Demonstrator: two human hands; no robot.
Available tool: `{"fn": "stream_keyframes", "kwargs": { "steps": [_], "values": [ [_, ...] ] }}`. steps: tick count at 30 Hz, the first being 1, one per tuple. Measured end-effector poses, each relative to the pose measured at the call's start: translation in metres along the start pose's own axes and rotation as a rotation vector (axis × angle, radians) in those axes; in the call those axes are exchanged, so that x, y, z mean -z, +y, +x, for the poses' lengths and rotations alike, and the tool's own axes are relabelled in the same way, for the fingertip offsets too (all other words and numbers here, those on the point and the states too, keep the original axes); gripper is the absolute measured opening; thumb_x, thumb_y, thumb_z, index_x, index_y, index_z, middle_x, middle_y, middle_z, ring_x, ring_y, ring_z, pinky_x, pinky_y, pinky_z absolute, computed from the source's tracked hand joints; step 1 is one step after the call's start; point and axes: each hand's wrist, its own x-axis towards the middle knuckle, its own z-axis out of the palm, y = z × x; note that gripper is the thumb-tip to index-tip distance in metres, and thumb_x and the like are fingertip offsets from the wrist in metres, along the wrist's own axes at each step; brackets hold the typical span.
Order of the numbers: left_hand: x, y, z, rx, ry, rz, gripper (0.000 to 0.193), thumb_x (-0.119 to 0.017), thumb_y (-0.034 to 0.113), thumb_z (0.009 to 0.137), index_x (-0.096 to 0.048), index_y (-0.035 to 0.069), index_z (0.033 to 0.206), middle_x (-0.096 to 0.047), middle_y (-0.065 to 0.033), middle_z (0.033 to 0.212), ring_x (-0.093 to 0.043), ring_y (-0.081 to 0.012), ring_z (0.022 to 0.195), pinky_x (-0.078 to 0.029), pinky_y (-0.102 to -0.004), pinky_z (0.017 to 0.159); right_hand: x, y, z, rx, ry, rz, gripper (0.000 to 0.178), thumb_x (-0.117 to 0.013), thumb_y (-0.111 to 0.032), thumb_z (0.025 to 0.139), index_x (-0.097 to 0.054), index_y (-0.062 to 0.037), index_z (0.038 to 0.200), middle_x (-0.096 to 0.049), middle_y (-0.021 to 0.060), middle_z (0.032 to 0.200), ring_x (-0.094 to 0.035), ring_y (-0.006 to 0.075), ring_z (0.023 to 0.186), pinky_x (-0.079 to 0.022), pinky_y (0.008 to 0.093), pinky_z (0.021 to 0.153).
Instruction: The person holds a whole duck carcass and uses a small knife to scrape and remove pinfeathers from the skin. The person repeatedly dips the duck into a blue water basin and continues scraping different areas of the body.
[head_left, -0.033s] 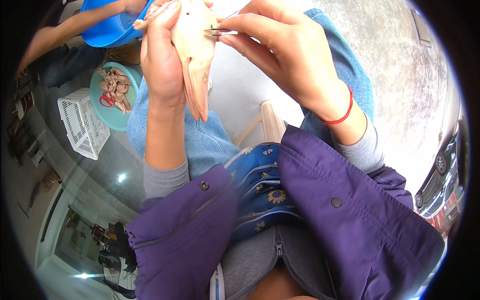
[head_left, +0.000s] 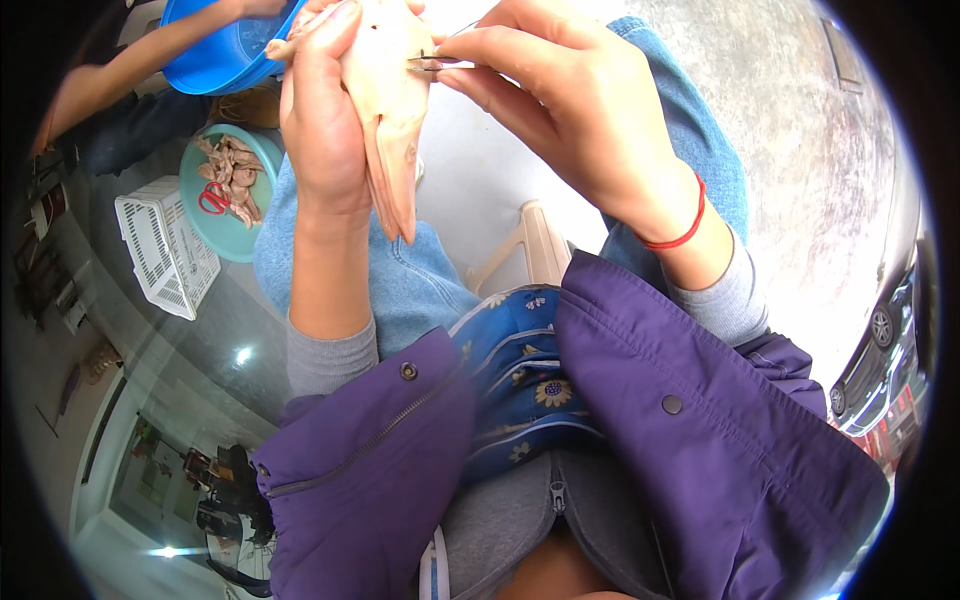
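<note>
My left hand (head_left: 325,130) is wrapped around a pale, plucked duck head (head_left: 385,75), its long bill pointing down toward me. The upper end of the bird runs out of the picture. In my right hand (head_left: 590,105) a pair of thin metal tweezers (head_left: 455,62) is pinched between thumb and fingers. Their tips touch the right side of the head, by a small dark bit on the skin.
On the left stands a teal basin (head_left: 268,170) with several plucked poultry pieces and red-handled scissors (head_left: 213,198), beside a white plastic crate (head_left: 165,240). A co-worker's arm (head_left: 150,60) reaches into a blue tub (head_left: 215,55). A beige plastic stool (head_left: 540,245) stands between my knees.
The co-worker's arm at the blue tub has shifted slightly. My hands, the duck head and the tweezers are nearly still.
</note>
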Motion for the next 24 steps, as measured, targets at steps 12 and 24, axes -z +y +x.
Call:
{"fn": "stream_keyframes", "kwargs": {
  "steps": [12,24],
  "values": [
    [-0.0014,-0.0015,-0.0010,-0.008,-0.009,0.029,0.032,-0.041,0.026,0.106,-0.059,0.004,0.121,-0.067,-0.0177,0.118,-0.068,-0.0277,0.106,-0.055,-0.0363,0.099,0.0020,-0.0026,0.0002,0.061,-0.011,-0.105,0.011,-0.072,-0.009,0.086,-0.071,-0.0093,0.097,-0.060,0.0075,0.081,-0.065,0.0264,0.071,-0.052,0.0362,0.058],
    [-0.0051,-0.0026,-0.0002,-0.047,0.054,0.095,0.031,-0.041,0.025,0.106,-0.060,0.004,0.120,-0.068,-0.0183,0.119,-0.067,-0.0263,0.109,-0.053,-0.0364,0.102,0.0015,-0.0046,0.0014,-0.010,0.009,-0.101,0.010,-0.072,-0.011,0.087,-0.071,-0.0088,0.097,-0.062,0.0074,0.083,-0.066,0.0266,0.072,-0.053,0.0349,0.061]
  ]
}}
